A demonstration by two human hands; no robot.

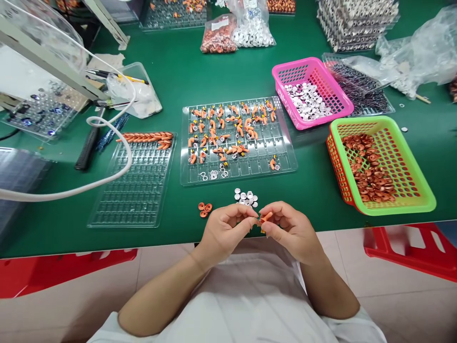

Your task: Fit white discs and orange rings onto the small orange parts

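Near the table's front edge my two hands meet, fingertips almost touching. My right hand (291, 228) pinches a small orange curved plastic part (266, 217) with a bit of yellow on it. The fingers of my left hand (228, 226) are pinched at the left side of that part; whatever sits between them is too small to make out. Just beyond the hands lies a loose group of white round caps (246, 196). Several copper-coloured discs (204, 208) lie left of them. Farther back, a clear compartment tray (239, 164) holds many similar orange parts and some white rings.
To the right stand a pink basket (314, 123) of white pieces and a green basket (410, 207) of copper-coloured discs. At left are another clear tray (124, 200), a black-handled hammer (88, 147) and a white cable (129, 152). Filled bags (218, 35) lie at the back.
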